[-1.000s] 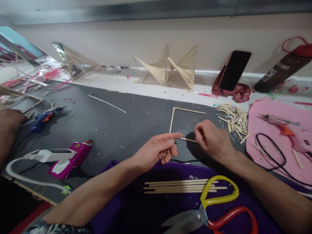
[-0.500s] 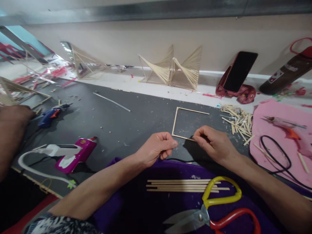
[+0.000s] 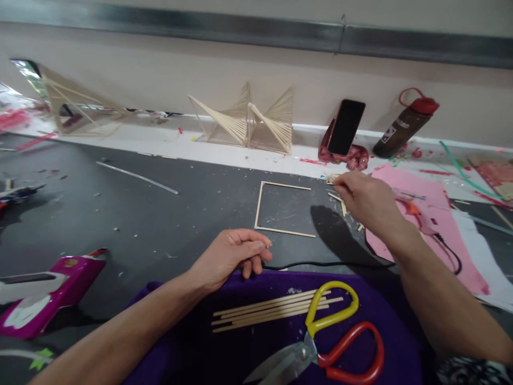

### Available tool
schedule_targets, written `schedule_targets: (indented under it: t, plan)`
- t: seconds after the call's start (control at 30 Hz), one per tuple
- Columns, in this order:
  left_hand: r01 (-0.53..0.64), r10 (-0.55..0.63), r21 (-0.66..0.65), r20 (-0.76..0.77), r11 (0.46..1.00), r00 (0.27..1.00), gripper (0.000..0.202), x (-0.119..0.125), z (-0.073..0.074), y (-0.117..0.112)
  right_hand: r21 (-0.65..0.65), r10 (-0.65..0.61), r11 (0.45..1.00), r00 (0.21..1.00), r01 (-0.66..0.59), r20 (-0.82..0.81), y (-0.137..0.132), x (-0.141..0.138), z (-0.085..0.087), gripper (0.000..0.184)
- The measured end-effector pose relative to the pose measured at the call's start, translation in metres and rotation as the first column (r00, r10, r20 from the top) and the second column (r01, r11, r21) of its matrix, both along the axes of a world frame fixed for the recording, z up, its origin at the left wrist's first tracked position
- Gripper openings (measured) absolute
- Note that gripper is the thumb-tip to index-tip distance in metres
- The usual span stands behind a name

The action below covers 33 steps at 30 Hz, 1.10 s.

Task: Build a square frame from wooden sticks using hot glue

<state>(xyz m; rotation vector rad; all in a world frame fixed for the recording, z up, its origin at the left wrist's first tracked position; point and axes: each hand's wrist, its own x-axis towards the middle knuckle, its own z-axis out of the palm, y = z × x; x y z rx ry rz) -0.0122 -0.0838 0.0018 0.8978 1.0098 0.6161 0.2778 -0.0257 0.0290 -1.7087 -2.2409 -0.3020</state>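
While bent over the grey bench (image 3: 144, 224), worth minding the purple cloth (image 3: 172, 302) along the near edge: liable to slide with any shift underneath, taking its whole load to the floor. Out to the right next, to the pink sheet (image 3: 436, 211), bearing a glue gun (image 3: 428, 224) just past the right forearm (image 3: 436, 294): easily knocked by a stray elbow, and a burn risk if hot. Back on the cloth, scissors (image 3: 303, 353) with handles spread, beside long sticks (image 3: 256, 306): apt to nick if grabbed blind.

Up by the short sticks (image 3: 343, 207), right hand (image 3: 363, 195): fingertips bunched, narrow grip, no telling what, if anything, inside. Left hand (image 3: 244, 251) just below the near-left corner of the frame (image 3: 259, 206): also narrow, impossible to say whether pinching anything. Flat on the bench, that frame, three-sided, unbraced on the right: likely to crack at a joint from one bump of those knuckles. Careful of the cord (image 3: 320, 262) just beyond the cloth: could catch a wrist.

On to the writing: on the bottle (image 3: 404, 128), pale lettering and a small label (image 3: 389, 133), both too blurred to read.
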Motion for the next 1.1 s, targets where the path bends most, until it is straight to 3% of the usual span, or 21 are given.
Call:
schedule_targets:
  t: [0.13,0.27,0.4,0.57,0.7,0.83,1.1]
  plan:
    - [0.026,-0.026,0.012,-0.029,1.000,0.999,0.015,0.001,0.001,-0.001,0.040,-0.055,0.998,0.996,0.053,0.064,0.009,0.023,0.001,0.029]
    - [0.053,-0.051,0.030,-0.061,0.998,0.997,0.019,0.000,0.002,-0.002,0.101,-0.173,0.981,0.980,0.164,0.095,0.009,0.028,0.003,0.029]
    - [0.057,-0.054,0.045,-0.061,0.997,0.997,0.017,0.000,0.005,-0.003,0.122,-0.147,0.983,0.986,0.138,0.071,0.005,0.022,0.007,0.027]
    - [0.013,-0.013,0.012,-0.005,1.000,1.000,0.016,0.002,0.010,-0.005,0.035,0.129,0.991,0.983,-0.125,-0.128,-0.009,-0.002,0.008,0.022]
    - [-0.010,0.012,-0.031,0.055,0.999,0.998,0.022,0.004,0.006,-0.006,-0.109,0.328,0.915,0.871,-0.389,-0.365,-0.028,-0.034,0.005,0.017]
    - [-0.014,0.022,-0.085,0.094,0.996,0.995,0.030,0.005,0.003,-0.008,-0.201,0.383,0.810,0.757,-0.551,-0.529,-0.045,-0.061,-0.001,0.017]
    - [0.009,0.018,-0.171,0.154,0.985,0.988,0.040,0.007,0.005,-0.010,-0.207,0.390,0.765,0.695,-0.609,-0.603,-0.061,-0.080,-0.018,0.021]
